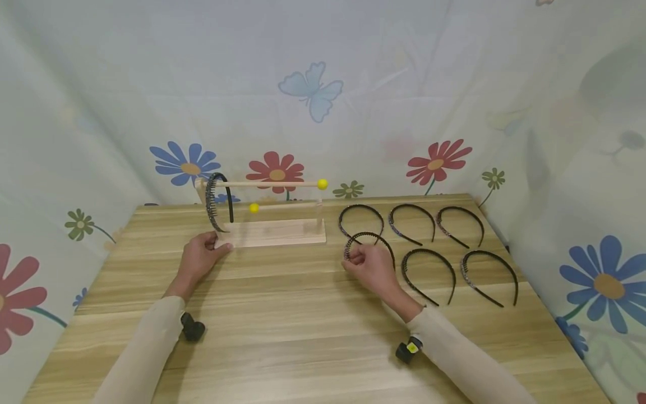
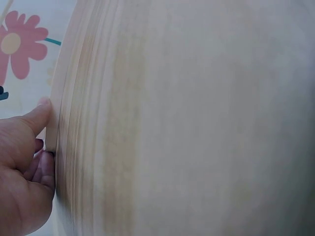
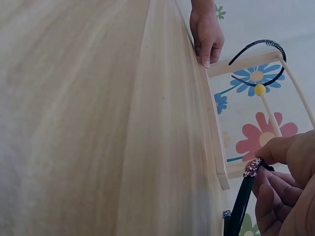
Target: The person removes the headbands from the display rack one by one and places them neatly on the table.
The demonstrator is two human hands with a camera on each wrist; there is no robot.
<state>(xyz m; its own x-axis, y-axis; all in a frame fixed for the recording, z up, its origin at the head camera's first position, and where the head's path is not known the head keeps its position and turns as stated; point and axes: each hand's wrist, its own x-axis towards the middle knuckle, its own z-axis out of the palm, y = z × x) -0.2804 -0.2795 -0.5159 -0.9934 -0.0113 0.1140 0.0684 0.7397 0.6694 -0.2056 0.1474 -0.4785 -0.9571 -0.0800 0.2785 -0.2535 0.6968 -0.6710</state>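
My left hand [image 1: 200, 255] grips the left end of a wooden headband stand [image 1: 272, 234], its thumb along the front edge of the base. A black toothed headband [image 1: 211, 205] hangs on the stand's upper rod, at the left end. In the head view my right hand [image 1: 372, 268] pinches another black headband [image 1: 387, 245] by its side, close over the table. The right wrist view shows this headband's sparkly decorated part [image 3: 252, 167] between the thumb and fingers. Part of the band is hidden behind the hand.
Several black headbands lie on the wood-grain table [image 1: 282, 325] to the right, including one behind my right hand [image 1: 360, 207] and one at the far right [image 1: 489, 253]. Yellow balls tip the upper rod [image 1: 322, 184] and lower rod [image 1: 254, 208]. A flowered cloth hangs behind.
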